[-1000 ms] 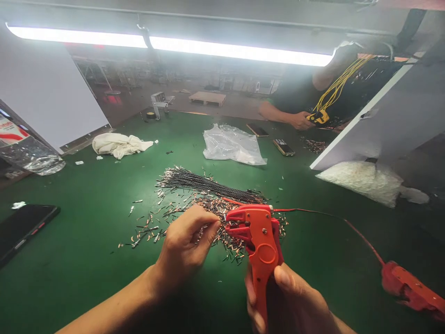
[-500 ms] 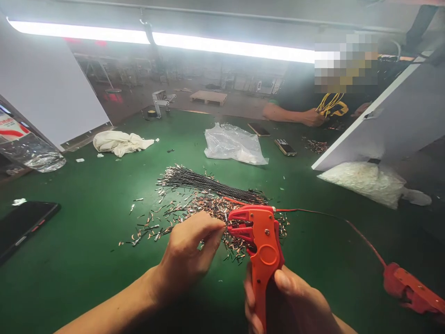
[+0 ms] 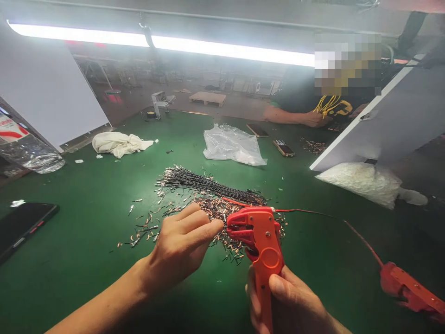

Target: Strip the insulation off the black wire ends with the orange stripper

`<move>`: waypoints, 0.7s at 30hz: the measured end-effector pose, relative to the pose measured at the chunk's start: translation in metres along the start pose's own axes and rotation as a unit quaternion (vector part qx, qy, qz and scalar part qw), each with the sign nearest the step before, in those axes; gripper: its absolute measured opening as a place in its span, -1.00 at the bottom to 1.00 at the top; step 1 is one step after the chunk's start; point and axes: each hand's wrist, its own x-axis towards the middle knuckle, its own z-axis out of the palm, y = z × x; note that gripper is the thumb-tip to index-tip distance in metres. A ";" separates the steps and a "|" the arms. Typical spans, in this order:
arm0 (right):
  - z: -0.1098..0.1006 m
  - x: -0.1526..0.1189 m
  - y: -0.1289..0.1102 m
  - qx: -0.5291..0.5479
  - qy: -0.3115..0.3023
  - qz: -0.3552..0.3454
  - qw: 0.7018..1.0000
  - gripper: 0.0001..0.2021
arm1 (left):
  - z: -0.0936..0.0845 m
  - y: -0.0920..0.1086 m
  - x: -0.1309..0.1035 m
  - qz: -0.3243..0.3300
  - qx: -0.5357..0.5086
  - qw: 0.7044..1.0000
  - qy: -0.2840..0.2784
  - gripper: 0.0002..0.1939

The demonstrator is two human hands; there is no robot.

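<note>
My right hand [image 3: 295,297] is wrapped round the handle of a red and orange wire stripper [image 3: 267,236], its jaws facing left. At the jaw mouth, my left hand [image 3: 186,241] is closed in a pinch, its fingertips almost touching the tool. A short bit of thin black wire shows between those fingertips and the jaws; the rest of it is hidden by the hand. Just behind, a bundle of black wires [image 3: 208,183] with bare or metal ends lies on the green table. Around and under the hands spreads a heap of copper and black wire scraps [image 3: 215,208].
A second red wire stripper [image 3: 410,287] lies at the right, near a thin red cord [image 3: 358,232]. Beyond are a clear plastic bag [image 3: 232,146], phones [image 3: 283,148], a white cloth [image 3: 120,144] and a filled bag [image 3: 363,183]. A co-worker's hand [image 3: 314,119] holds yellow wires across the table.
My left hand has turned, its fingers now more folded and its back facing up. The stripper's jaws have drawn a little closer together. The tool stays in nearly the same place.
</note>
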 end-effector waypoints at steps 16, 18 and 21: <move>0.015 -0.009 -0.012 -0.053 0.113 0.056 0.991 -0.54 | 0.008 -0.002 -0.008 0.026 0.008 1.000 0.014 -0.77; 0.018 -0.010 -0.014 -0.060 0.130 0.061 0.988 -0.51 | 0.008 -0.001 -0.009 0.022 0.009 1.000 0.015 -0.78; 0.015 -0.010 -0.012 -0.085 0.137 0.064 0.985 -0.51 | 0.009 -0.002 -0.010 0.021 0.008 1.000 0.011 -0.79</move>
